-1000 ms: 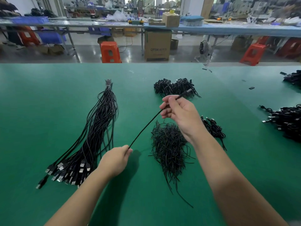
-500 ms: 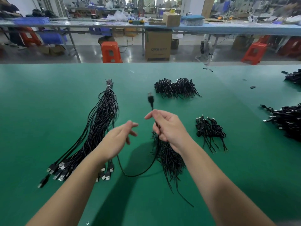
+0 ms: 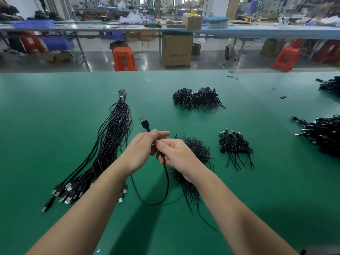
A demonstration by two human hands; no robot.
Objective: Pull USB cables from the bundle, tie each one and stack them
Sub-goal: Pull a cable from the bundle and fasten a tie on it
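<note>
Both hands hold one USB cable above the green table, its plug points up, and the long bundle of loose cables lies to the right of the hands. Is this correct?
Not quite. In the head view the bundle lies to the left of the hands, not the right. The rest holds: left hand and right hand hold one USB cable above the green table, plug pointing up.

This is a factory assembly floor. A long green-topped workbench (image 3: 55, 126) carries a loose bundle of black USB cables (image 3: 110, 144) and several heaps of tied ones (image 3: 198, 98). Beyond it runs a second long bench (image 3: 257, 33) crowded with parts and boxes (details there are blurred), with orange plastic stools (image 3: 124, 58), a cardboard carton (image 3: 177, 50) and blue bins (image 3: 55, 43) on the polished concrete floor.
</note>
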